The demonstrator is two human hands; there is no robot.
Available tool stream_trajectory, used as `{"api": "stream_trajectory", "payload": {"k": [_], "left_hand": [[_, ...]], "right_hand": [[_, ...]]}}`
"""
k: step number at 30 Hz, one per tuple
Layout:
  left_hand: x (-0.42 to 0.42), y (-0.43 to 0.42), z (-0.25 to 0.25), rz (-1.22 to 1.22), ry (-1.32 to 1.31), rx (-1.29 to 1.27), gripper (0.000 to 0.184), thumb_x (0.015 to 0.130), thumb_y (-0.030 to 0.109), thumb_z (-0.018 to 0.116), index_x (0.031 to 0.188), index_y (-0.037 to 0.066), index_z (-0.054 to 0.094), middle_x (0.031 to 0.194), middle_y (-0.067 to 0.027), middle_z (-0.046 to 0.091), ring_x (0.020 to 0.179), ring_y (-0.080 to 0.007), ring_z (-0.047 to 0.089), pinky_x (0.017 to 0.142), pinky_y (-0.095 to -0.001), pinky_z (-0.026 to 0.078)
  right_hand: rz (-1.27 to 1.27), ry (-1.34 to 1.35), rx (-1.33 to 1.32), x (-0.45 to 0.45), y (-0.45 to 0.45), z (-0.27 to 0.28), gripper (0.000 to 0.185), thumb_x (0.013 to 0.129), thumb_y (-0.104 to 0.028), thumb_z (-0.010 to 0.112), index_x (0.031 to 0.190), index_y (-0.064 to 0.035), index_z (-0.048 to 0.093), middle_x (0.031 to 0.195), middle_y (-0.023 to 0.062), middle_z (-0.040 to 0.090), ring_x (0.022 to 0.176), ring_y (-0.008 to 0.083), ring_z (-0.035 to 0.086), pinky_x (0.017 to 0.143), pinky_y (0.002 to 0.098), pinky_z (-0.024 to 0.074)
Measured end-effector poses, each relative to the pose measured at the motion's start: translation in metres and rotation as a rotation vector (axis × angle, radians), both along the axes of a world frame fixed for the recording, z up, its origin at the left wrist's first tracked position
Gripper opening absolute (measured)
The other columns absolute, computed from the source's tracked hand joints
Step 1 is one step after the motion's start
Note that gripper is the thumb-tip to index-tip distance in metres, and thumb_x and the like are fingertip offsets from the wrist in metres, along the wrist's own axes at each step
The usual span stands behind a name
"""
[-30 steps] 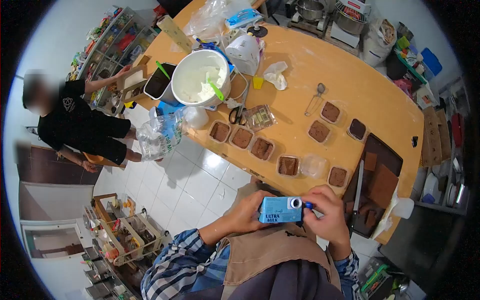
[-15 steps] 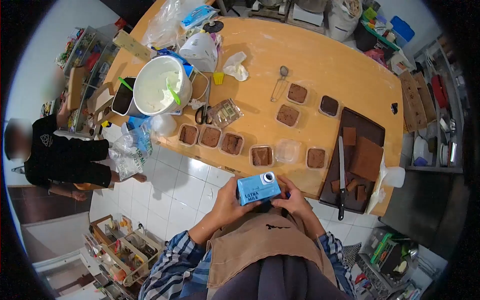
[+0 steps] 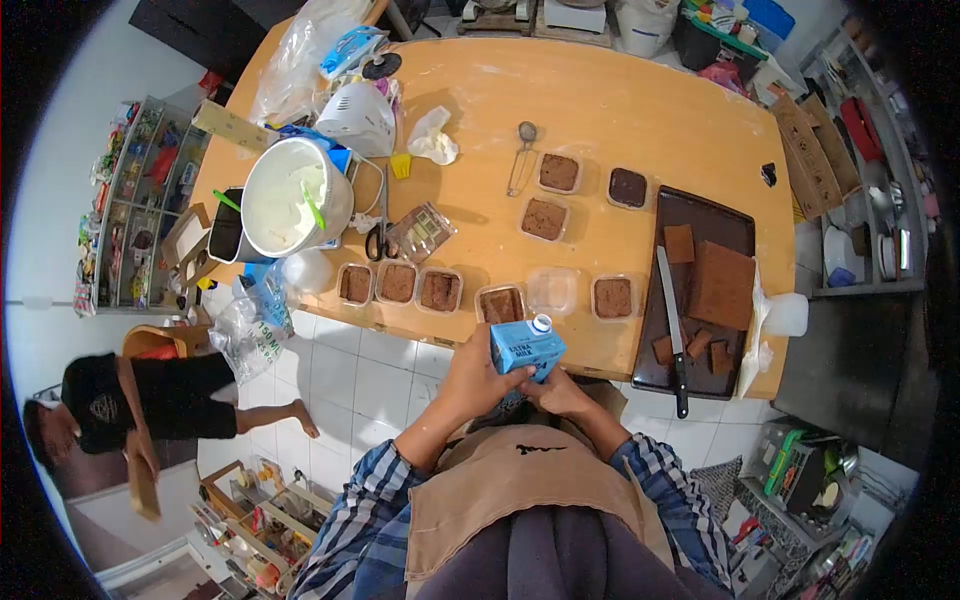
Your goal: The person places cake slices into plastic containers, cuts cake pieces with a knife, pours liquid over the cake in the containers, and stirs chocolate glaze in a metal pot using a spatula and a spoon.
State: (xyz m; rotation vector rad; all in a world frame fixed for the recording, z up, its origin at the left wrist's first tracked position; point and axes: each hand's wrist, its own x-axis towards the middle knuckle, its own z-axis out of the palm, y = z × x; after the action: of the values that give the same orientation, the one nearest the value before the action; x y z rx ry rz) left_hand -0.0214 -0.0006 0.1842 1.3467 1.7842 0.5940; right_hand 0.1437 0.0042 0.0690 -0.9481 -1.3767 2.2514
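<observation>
Left hand (image 3: 474, 378) grips a blue milk carton (image 3: 527, 346) beside the right hand (image 3: 559, 394).

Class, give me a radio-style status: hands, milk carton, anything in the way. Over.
Left hand gripping milk carton; right hand at its lower end, grip unclear. White spout uncapped. Possible obstacle: filled tub beyond, partly hidden by carton.

The milk carton (image 3: 527, 347) hides the near edge of one tub of chocolate cake (image 3: 501, 302) and some fingers of the right hand (image 3: 563, 394); its finer print is unreadably small. The top edge crops a white sack (image 3: 643, 27). A co-worker's T-shirt (image 3: 100, 383) print is illegible.
</observation>
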Motion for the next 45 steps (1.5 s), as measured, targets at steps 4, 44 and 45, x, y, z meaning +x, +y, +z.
{"api": "stream_trajectory", "payload": {"k": [4, 44, 45], "left_hand": [[0.002, 0.008, -0.007, -0.027, 0.052, 0.006, 0.055, 0.066, 0.023, 0.08, 0.101, -0.007, 0.048, 0.09, -0.0254, 0.062, 0.085, -0.0392, 0.062, 0.072, -0.0415, 0.05], [0.001, 0.03, -0.027, -0.051, 0.141, -0.071, 0.058, 0.069, 0.036, 0.077, 0.095, -0.005, 0.045, 0.086, -0.0266, 0.06, 0.082, -0.0413, 0.061, 0.069, -0.0447, 0.048], [0.001, 0.029, -0.027, -0.05, 0.141, -0.076, 0.058, 0.069, 0.036, 0.077, 0.094, -0.005, 0.045, 0.086, -0.0266, 0.06, 0.082, -0.0414, 0.061, 0.068, -0.0446, 0.048]], "right_hand": [[-0.001, 0.041, 0.053, 0.0, -0.001, -0.026, 0.043, 0.089, -0.021, 0.058, 0.126, -0.0051, 0.044, 0.121, 0.0072, 0.052, 0.113, 0.0196, 0.046, 0.097, 0.0364, 0.037], [-0.042, -0.018, 0.071, -0.002, 0.006, -0.04, 0.042, 0.088, -0.018, 0.057, 0.125, -0.0043, 0.042, 0.119, 0.0106, 0.052, 0.11, 0.0226, 0.049, 0.095, 0.0398, 0.0392], [-0.047, -0.01, 0.064, -0.003, 0.007, -0.038, 0.042, 0.088, -0.018, 0.057, 0.125, -0.0043, 0.043, 0.119, 0.0105, 0.052, 0.11, 0.0226, 0.049, 0.095, 0.0398, 0.0388]]}}
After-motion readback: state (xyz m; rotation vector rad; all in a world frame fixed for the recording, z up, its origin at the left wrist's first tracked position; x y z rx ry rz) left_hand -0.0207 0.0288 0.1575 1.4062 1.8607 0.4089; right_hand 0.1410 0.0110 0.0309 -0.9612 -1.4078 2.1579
